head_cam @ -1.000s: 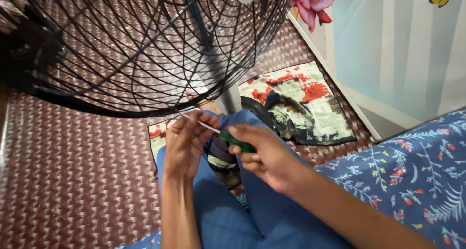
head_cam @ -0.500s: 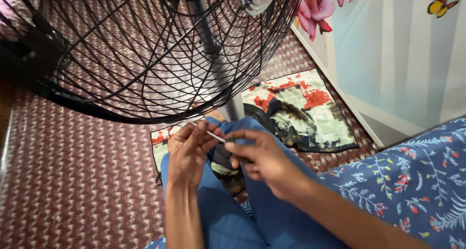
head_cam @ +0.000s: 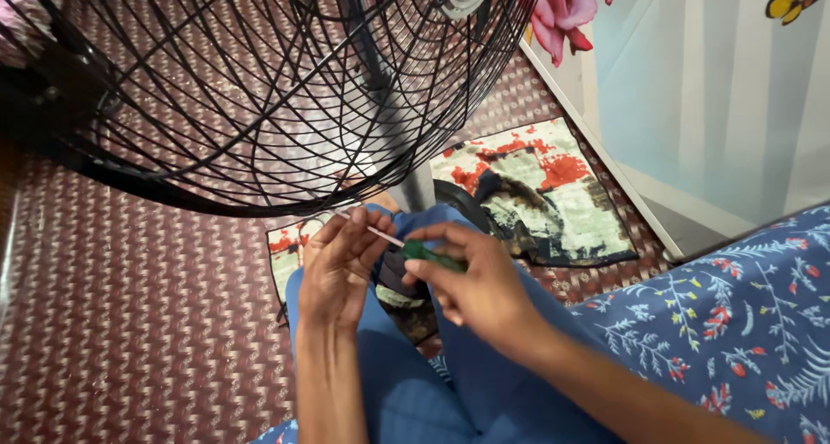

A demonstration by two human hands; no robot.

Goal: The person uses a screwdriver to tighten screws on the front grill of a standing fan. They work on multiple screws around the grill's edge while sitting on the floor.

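Black wire fan guard [head_cam: 259,89] — glossy metal

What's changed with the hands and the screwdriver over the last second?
Little. The left hand has slid its fingers along the metal shaft of the screwdriver, closing round it more. The right hand keeps hold of the green handle. Both hands stay over the lap, below the black fan guard; the patterned mat lies as before.

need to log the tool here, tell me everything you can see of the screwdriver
The screwdriver is small, with a green handle that looks like plastic and a thin, pale metal shaft. It lies nearly level, tip pointing left and slightly up. The right hand grips the handle; the left hand pinches the shaft. The tip is hidden behind the fingers.
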